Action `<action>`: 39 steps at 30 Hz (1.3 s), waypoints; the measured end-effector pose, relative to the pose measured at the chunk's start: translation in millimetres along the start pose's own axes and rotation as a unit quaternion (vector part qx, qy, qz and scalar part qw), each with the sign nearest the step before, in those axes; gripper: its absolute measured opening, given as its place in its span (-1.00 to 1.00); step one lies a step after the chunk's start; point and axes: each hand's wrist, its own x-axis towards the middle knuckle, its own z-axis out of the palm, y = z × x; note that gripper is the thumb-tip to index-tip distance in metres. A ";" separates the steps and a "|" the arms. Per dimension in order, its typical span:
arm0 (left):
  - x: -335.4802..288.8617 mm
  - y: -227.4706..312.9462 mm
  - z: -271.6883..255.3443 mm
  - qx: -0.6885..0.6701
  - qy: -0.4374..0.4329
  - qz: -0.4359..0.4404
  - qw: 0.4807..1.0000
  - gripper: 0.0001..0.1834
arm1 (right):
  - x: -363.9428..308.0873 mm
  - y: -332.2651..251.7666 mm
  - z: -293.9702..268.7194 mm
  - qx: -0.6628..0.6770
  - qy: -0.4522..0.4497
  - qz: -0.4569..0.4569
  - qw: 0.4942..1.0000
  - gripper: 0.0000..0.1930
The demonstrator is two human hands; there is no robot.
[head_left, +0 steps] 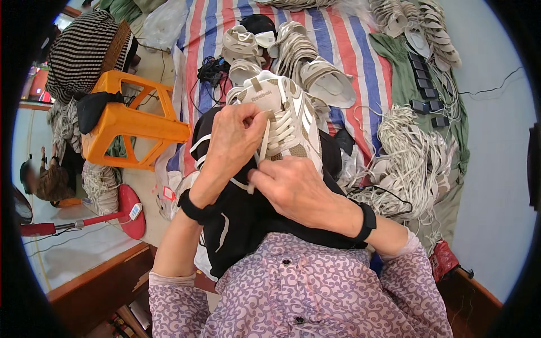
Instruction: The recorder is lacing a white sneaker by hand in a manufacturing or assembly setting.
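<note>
Nearest, patterned shirt (304, 281), then black trousers (248, 228). Right hand (296, 188) curled by shoe's near end, seemingly gripping lower lace; exact finger contact hidden. Left hand (239, 132) pinches pale lace (265, 141) between thumb and forefinger, beside eyelets. White-and-tan shoe (297, 104) sits over lap, tongue on far side, laces crossing. Step in hand looks like lacing; next move likely calls for finding eyelet, then drawing lace through evenly. Farther off, stacked shoe uppers (293, 48) on striped sheet (344, 56).
</note>
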 end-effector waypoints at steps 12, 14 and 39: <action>-9.0 -5.7 -56.4 -0.491 -0.284 -0.289 0.771 -0.76 | 41.5 73.7 -38.9 -0.005 0.100 0.013 0.995 -0.73; -12.2 4.7 -52.3 -0.440 -0.298 -0.264 0.805 -0.80 | 44.6 76.6 -35.0 -0.034 0.078 -0.021 0.996 -0.74; -16.9 -58.5 -109.6 0.343 0.168 0.026 0.924 -0.91 | -17.1 204.2 -157.5 -0.251 0.149 0.148 0.945 -0.84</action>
